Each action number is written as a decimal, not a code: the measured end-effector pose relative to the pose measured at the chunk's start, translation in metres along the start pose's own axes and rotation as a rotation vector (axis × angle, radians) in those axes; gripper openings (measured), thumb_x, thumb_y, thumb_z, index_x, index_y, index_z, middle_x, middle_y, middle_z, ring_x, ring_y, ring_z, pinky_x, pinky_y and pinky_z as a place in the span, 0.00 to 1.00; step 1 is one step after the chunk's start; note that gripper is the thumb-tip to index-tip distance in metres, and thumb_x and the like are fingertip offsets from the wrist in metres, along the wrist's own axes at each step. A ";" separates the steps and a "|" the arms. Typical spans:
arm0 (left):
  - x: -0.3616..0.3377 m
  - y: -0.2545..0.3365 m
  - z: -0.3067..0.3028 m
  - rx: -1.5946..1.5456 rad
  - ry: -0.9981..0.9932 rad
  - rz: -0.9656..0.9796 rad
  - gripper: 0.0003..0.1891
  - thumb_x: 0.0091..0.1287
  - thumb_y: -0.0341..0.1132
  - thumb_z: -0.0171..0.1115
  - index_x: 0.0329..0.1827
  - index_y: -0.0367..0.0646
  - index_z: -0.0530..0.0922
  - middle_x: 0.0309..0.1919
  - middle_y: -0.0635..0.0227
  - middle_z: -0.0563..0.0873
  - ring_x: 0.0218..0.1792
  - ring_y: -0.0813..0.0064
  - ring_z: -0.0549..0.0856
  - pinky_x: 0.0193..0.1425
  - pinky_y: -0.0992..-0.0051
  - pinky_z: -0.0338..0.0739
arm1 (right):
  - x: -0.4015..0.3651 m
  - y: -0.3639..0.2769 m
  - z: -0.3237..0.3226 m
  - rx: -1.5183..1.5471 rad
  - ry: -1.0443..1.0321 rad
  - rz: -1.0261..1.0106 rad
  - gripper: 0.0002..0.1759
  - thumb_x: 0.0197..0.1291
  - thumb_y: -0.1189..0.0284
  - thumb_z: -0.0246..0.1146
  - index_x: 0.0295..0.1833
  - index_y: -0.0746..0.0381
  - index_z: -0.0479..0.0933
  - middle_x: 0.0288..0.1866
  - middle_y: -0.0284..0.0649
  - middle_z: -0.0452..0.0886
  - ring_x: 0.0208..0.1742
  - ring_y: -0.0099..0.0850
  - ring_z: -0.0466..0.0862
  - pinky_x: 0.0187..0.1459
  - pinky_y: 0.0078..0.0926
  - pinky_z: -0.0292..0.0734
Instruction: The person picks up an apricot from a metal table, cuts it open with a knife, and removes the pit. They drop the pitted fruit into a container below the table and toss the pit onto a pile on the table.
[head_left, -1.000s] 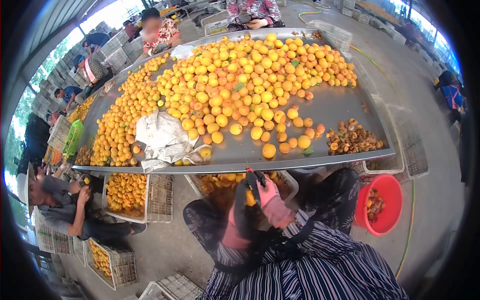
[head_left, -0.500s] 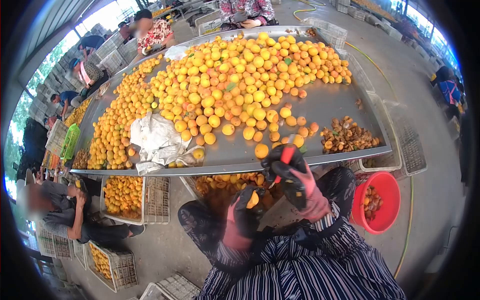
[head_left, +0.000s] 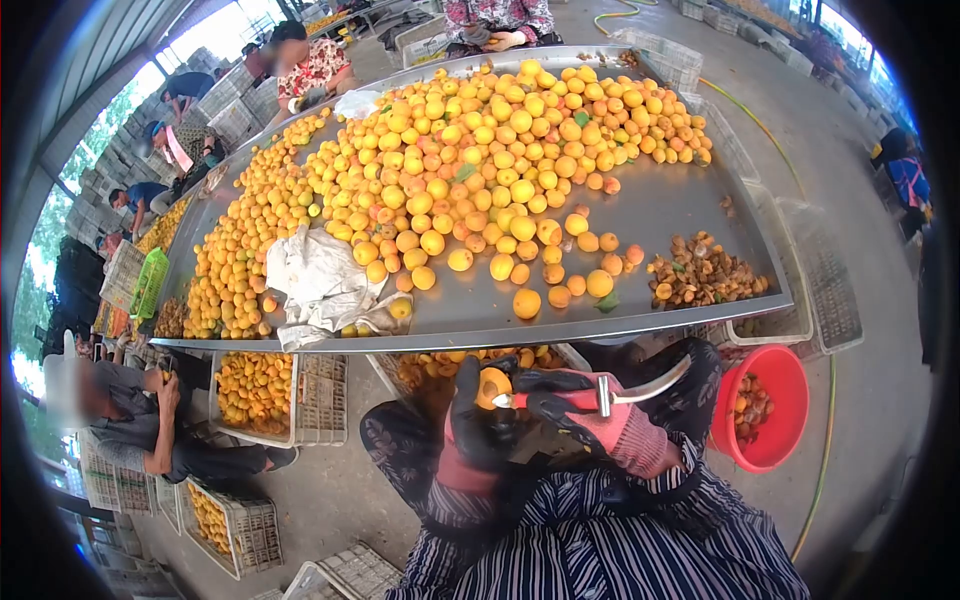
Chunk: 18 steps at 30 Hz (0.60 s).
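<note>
My left hand [head_left: 472, 425], in a black-and-pink glove, is closed around a cut apricot [head_left: 492, 385], its orange inside facing up. My right hand [head_left: 600, 412], gloved alike, grips a red-handled tool [head_left: 519, 400]. The tool's pale tip meets the apricot's cut face. A metal crosspiece and a curved metal strip [head_left: 655, 385] stick out on the right side of that hand. Both hands are above my lap, just below the edge of the metal table [head_left: 440, 322]. Behind them, a crate [head_left: 385, 375] of cut apricots is partly hidden.
Whole apricots [head_left: 480, 190] are heaped on the table, with a white cloth [head_left: 320, 280] at left and brown scraps [head_left: 705, 272] at right. A red bucket [head_left: 790, 410] stands at my right. Crates [head_left: 320, 400] and a seated person [head_left: 125, 410] are at left; others sit beyond.
My right hand has come down from the table edge to the left hand, turning the tool sideways so its tip meets the apricot. My left hand has risen slightly.
</note>
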<state>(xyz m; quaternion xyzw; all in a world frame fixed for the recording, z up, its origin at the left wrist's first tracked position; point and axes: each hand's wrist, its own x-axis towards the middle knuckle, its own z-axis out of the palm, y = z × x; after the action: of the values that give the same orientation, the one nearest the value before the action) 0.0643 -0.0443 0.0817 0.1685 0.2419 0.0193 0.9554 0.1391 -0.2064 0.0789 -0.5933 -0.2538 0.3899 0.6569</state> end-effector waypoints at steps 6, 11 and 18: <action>0.013 -0.007 -0.017 0.226 -0.032 0.167 0.25 0.73 0.53 0.43 0.47 0.37 0.76 0.38 0.61 0.84 0.38 0.71 0.84 0.42 0.77 0.81 | 0.002 0.011 0.007 -0.038 0.262 -0.048 0.18 0.55 0.75 0.65 0.53 0.67 0.76 0.51 0.44 0.82 0.50 0.29 0.82 0.53 0.26 0.76; 0.036 -0.018 -0.042 0.452 0.121 0.423 0.25 0.73 0.53 0.43 0.45 0.37 0.76 0.38 0.60 0.84 0.38 0.70 0.84 0.44 0.74 0.80 | 0.002 -0.026 0.017 -0.335 0.296 -0.135 0.14 0.60 0.76 0.63 0.52 0.65 0.79 0.46 0.39 0.84 0.46 0.22 0.81 0.48 0.20 0.75; 0.064 -0.014 -0.051 0.580 0.132 0.399 0.24 0.72 0.53 0.44 0.39 0.39 0.77 0.28 0.65 0.83 0.27 0.75 0.81 0.32 0.78 0.77 | -0.004 -0.031 0.002 -0.592 0.297 -0.094 0.20 0.56 0.71 0.66 0.55 0.59 0.78 0.51 0.41 0.80 0.55 0.34 0.75 0.58 0.31 0.69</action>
<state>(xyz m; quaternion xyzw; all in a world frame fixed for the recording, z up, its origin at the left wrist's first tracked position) 0.0961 -0.0342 0.0064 0.4750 0.2607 0.1470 0.8276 0.1420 -0.2085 0.1102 -0.7963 -0.2847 0.1779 0.5033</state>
